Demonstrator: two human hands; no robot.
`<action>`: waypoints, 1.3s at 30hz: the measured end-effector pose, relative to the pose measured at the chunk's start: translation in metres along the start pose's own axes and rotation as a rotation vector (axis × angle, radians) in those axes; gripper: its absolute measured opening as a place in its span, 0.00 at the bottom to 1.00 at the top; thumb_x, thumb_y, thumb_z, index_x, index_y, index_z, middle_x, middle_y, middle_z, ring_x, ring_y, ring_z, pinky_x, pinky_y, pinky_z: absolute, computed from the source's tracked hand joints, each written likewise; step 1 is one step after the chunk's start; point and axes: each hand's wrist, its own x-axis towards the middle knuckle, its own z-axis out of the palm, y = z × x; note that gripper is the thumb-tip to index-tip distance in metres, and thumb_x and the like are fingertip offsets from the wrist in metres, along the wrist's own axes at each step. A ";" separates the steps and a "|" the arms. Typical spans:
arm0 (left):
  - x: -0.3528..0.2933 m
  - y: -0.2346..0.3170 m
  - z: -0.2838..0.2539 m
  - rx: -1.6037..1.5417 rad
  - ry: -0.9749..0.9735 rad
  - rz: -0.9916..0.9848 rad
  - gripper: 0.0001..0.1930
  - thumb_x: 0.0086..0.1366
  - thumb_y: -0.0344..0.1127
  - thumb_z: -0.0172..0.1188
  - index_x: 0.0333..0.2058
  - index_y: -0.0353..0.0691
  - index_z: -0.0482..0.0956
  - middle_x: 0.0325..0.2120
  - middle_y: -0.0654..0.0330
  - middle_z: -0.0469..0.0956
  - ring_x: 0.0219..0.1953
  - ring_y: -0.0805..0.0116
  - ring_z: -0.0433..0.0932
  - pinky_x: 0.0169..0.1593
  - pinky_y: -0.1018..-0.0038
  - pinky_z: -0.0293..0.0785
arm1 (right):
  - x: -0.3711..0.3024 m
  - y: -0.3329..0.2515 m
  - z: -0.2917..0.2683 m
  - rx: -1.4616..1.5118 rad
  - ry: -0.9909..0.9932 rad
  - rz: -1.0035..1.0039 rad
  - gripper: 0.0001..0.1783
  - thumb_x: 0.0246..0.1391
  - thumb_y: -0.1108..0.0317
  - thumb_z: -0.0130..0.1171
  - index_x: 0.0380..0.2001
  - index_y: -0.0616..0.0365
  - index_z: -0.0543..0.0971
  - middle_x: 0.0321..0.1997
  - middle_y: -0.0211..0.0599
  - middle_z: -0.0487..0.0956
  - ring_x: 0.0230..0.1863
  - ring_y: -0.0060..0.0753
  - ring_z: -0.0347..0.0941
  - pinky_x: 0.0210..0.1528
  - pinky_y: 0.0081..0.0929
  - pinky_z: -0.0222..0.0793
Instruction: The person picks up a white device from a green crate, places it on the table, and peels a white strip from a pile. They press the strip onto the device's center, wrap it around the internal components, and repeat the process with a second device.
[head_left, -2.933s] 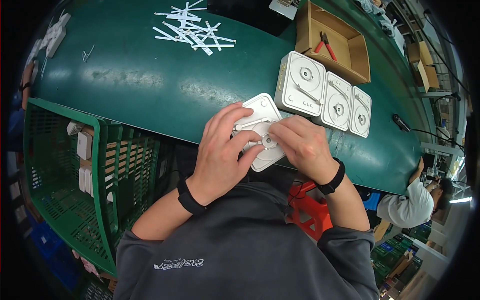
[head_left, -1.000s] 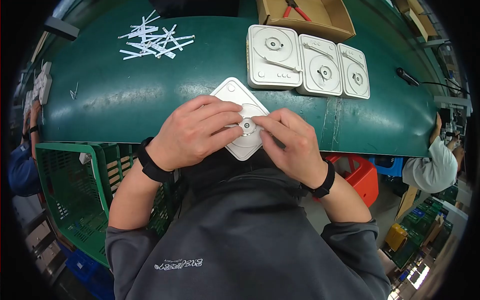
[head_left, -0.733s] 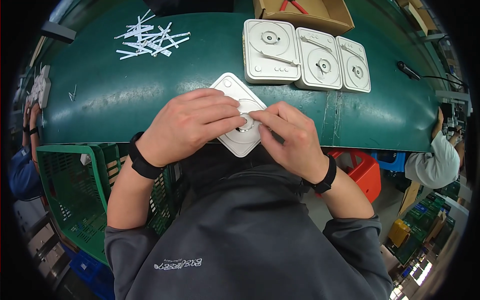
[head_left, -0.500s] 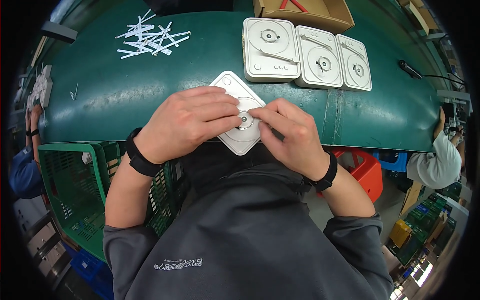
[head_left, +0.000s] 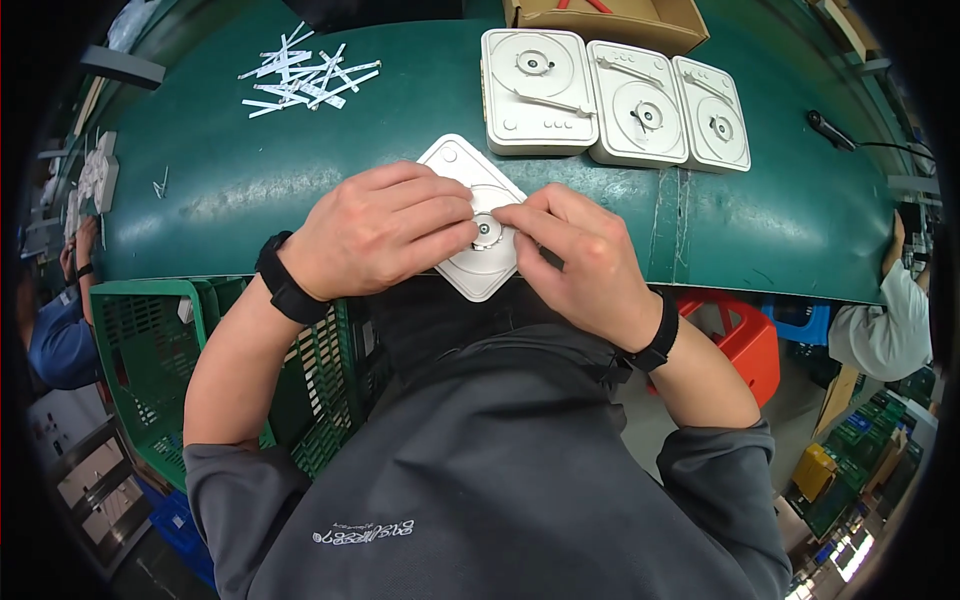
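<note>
White turntable-style panel (head_left: 485,264): turned corner-on, right at the tabletop (head_left: 230,210)'s near edge.
Left hand (head_left: 385,228): fingers close together over it.
Right hand (head_left: 590,252): index at the hub (head_left: 485,230), thumb lower; pinching? Can't tell.
Hub: best worked gently, panel braced.

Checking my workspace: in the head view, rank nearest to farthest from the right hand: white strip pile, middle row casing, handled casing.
1. Handled casing: at the right hand.
2. Middle row casing: beyond, slightly right.
3. White strip pile: far upper left.
</note>
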 end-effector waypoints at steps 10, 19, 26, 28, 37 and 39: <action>-0.003 0.001 0.007 -0.081 0.044 -0.051 0.10 0.62 0.30 0.68 0.43 0.40 0.87 0.44 0.60 0.87 0.50 0.60 0.89 0.52 0.64 0.85 | -0.002 0.003 0.002 0.002 0.022 -0.018 0.17 0.54 0.85 0.68 0.47 0.61 0.90 0.37 0.39 0.83 0.35 0.41 0.82 0.38 0.36 0.79; -0.009 0.035 0.015 -0.115 0.129 -0.299 0.14 0.57 0.25 0.75 0.43 0.40 0.89 0.42 0.59 0.88 0.49 0.58 0.89 0.52 0.62 0.85 | -0.004 -0.010 0.002 -0.074 0.014 -0.010 0.19 0.51 0.76 0.79 0.47 0.59 0.90 0.36 0.37 0.82 0.36 0.42 0.82 0.37 0.37 0.79; -0.012 0.057 0.026 -0.079 0.222 -0.469 0.16 0.60 0.25 0.76 0.47 0.42 0.90 0.44 0.59 0.89 0.49 0.57 0.89 0.55 0.61 0.85 | -0.004 -0.018 0.008 -0.154 0.017 0.050 0.19 0.48 0.71 0.82 0.45 0.56 0.89 0.37 0.34 0.82 0.37 0.41 0.83 0.36 0.37 0.79; -0.012 0.064 0.029 -0.088 0.251 -0.513 0.17 0.61 0.24 0.76 0.49 0.41 0.90 0.45 0.58 0.89 0.50 0.56 0.89 0.57 0.59 0.85 | -0.002 -0.022 0.009 -0.176 0.013 0.061 0.18 0.49 0.71 0.82 0.44 0.56 0.89 0.37 0.33 0.82 0.37 0.41 0.83 0.36 0.37 0.79; -0.008 0.109 0.033 0.019 0.122 -0.657 0.25 0.69 0.29 0.71 0.64 0.30 0.81 0.58 0.48 0.86 0.64 0.51 0.83 0.70 0.52 0.78 | -0.006 -0.028 0.010 -0.269 -0.023 0.090 0.19 0.51 0.69 0.82 0.47 0.55 0.88 0.37 0.32 0.81 0.38 0.40 0.82 0.34 0.37 0.77; -0.007 0.116 0.032 0.053 0.067 -0.659 0.26 0.72 0.32 0.69 0.66 0.29 0.79 0.62 0.47 0.84 0.68 0.51 0.81 0.71 0.53 0.76 | -0.010 -0.026 0.010 -0.370 -0.039 -0.023 0.21 0.52 0.68 0.81 0.49 0.55 0.87 0.38 0.32 0.81 0.38 0.41 0.82 0.34 0.38 0.77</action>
